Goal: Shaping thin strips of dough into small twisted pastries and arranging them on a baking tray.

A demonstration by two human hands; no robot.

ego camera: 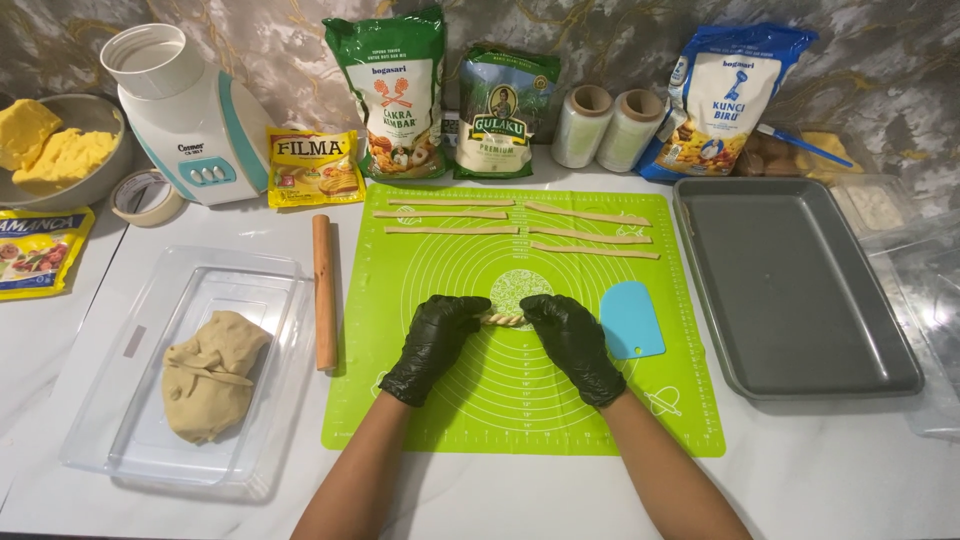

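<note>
at the middle of the green mat [450,420], the gloved left hand [437,338] and right hand [574,340] are each clamped on an end of the twisted dough strip [503,318], which looks thin enough to tear if twisted too tightly.
</note>
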